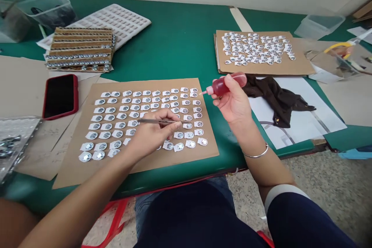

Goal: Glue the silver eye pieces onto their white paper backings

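Observation:
A sheet of brown cardboard (68, 173) lies before me, bearing rows of small round silver pieces on white paper tabs (99, 146). My left hand (155, 130) is over the middle of the sheet, fingers closed on slim dark metal tweezers (150, 121). The tweezers point right, with their tips by a round piece (187, 126) near the sheet's right side; whether they touch it I cannot tell. My right hand (235, 102) grips a small squeeze bottle (220, 87) of red liquid. Its thin nozzle points left, just off the sheet's upper right edge.
Upper left are a phone (60, 97), stacked cardboard strips (80, 48), a white moulded tray (123, 19) and a plastic bin (55, 9). More tabbed pieces cover a cardboard stack (299, 64) at the right. Dark cloth (280, 100) lies below it. Another person's hand holds yellow-handled scissors (337, 46).

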Tool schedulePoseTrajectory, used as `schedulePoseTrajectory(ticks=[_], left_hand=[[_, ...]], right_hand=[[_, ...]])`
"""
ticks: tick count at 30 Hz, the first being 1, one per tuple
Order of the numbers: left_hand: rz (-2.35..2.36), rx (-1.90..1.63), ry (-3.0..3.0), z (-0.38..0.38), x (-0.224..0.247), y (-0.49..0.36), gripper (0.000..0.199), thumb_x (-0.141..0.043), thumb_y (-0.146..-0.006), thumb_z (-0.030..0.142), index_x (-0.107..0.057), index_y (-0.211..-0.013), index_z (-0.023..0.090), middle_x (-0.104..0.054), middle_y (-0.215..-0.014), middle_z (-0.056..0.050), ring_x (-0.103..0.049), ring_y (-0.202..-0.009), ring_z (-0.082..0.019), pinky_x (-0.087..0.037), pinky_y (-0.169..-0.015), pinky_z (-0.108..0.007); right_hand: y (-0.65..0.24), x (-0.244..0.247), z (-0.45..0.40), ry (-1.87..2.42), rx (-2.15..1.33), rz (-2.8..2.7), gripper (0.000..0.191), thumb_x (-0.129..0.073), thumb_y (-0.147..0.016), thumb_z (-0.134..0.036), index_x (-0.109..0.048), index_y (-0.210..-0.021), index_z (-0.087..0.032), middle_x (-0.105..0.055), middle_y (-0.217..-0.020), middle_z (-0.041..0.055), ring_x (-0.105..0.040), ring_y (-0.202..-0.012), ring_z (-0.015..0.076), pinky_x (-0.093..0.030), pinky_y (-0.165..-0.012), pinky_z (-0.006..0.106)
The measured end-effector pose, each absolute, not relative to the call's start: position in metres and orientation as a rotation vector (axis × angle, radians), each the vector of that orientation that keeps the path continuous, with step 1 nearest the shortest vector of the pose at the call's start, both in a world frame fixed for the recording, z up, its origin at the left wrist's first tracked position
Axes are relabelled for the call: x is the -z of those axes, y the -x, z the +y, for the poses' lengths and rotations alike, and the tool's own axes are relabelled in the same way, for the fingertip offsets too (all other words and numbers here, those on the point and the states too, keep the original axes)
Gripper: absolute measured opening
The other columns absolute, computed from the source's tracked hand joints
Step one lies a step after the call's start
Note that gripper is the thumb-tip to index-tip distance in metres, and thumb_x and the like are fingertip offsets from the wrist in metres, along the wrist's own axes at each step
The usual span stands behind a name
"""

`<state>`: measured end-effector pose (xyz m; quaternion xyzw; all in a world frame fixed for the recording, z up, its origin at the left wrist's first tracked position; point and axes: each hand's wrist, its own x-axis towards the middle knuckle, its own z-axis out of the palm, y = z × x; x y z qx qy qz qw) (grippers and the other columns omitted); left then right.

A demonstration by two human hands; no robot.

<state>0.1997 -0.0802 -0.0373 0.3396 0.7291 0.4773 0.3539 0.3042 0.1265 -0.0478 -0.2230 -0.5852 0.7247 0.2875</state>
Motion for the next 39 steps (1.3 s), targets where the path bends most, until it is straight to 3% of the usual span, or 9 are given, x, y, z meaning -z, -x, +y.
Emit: schedulePoseTrajectory(ticks=[8,19,26,32,39], left_hand=[[2.051,-1.048,-1.177,-0.096,0.072,-0.224,0.014,-0.056,-0.084,0.031,-0.06,-0.091,0.02,-0.066,-0.088,-0.002,-0.061,-0.074,-0.014,-0.047,-0.063,-0.025],[2.096,-1.045,-1.477,-0.097,0.085,-0.228,0.008,-0.052,-0.086,0.023,-0.057,-0.091,0.02,-0.066,-0.091,-0.001,-0.061,-0.076,-0.012,-0.046,-0.065,-0.024],[2.026,-1.127,-1.644,-0.096,0.085,-0.229,0.011,-0.049,-0.085,0.012,-0.053,-0.093,0.019,-0.063,-0.089,-0.001,-0.058,-0.076,-0.01,-0.045,-0.067,-0.022],[2.082,-0.616,-1.886,-0.095,0.073,-0.237,0.014,-0.038,-0.08,0.006,-0.045,-0.077,0.017,-0.05,-0.067,-0.003,-0.046,-0.057,-0.013,-0.04,-0.055,-0.027],[2.29,-0.338,-2.508,-0.092,0.074,-0.265,0.015,-0.04,-0.077,0.0,-0.048,-0.077,0.012,-0.061,-0.079,-0.014,-0.058,-0.063,-0.02,-0.046,-0.055,-0.031]], right_hand=[[-0.303,0.068,0.107,0.646,-1.896,-1.548,0.04,-0.053,-0.077,-0.059,-0.05,-0.085,-0.02,-0.058,-0.068,0.0009,-0.056,-0.047,0.0117,-0.032,-0.031,0.021],[-0.305,0.073,0.098,0.58,-1.649,-1.75,0.04,-0.038,-0.084,-0.062,-0.044,-0.082,-0.022,-0.054,-0.064,0.0,-0.056,-0.049,0.0099,-0.028,-0.031,0.018],[-0.305,0.071,0.091,0.569,-1.695,-1.742,0.038,-0.046,-0.081,-0.06,-0.047,-0.084,-0.022,-0.057,-0.066,0.0002,-0.058,-0.048,0.0112,-0.032,-0.032,0.021],[-0.306,0.071,0.082,0.51,-1.78,-1.814,0.037,-0.058,-0.075,-0.056,-0.048,-0.084,-0.021,-0.057,-0.066,-0.0008,-0.057,-0.047,0.0115,-0.046,-0.042,0.025],[-0.306,0.079,0.074,0.402,-1.587,-2.055,0.03,-0.066,-0.072,-0.047,-0.052,-0.078,-0.021,-0.058,-0.068,-0.0002,-0.055,-0.055,0.0122,-0.049,-0.054,0.029]])
